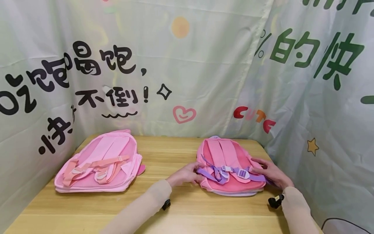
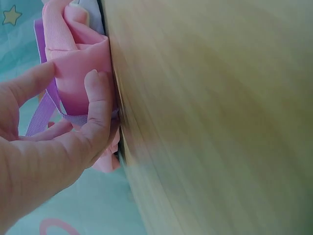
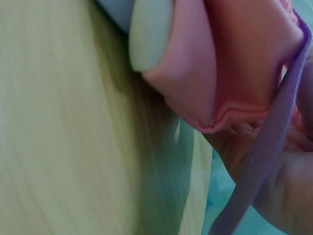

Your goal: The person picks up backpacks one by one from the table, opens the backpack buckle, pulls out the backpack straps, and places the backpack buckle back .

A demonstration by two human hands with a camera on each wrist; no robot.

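A pink backpack (image 1: 238, 152) with purple straps lies on the table at the right, its strap side facing up. My left hand (image 1: 185, 174) holds its left side, beside a loose purple strap (image 1: 206, 174). In the left wrist view, the thumb (image 2: 98, 95) lies against the pink side pocket (image 2: 73, 83), and another finger touches the fabric higher up. My right hand (image 1: 273, 172) grips the opposite side. The right wrist view shows a purple strap (image 3: 274, 132) hanging across that hand (image 3: 288, 181), with some fingers hidden behind the fabric.
Another pink backpack (image 1: 108, 146), with peach-coloured straps, lies at the left of the wooden table (image 1: 163, 149). Printed curtains (image 1: 204, 65) enclose the back and both sides. A black wrist device (image 1: 276, 201) sits by the right sleeve.
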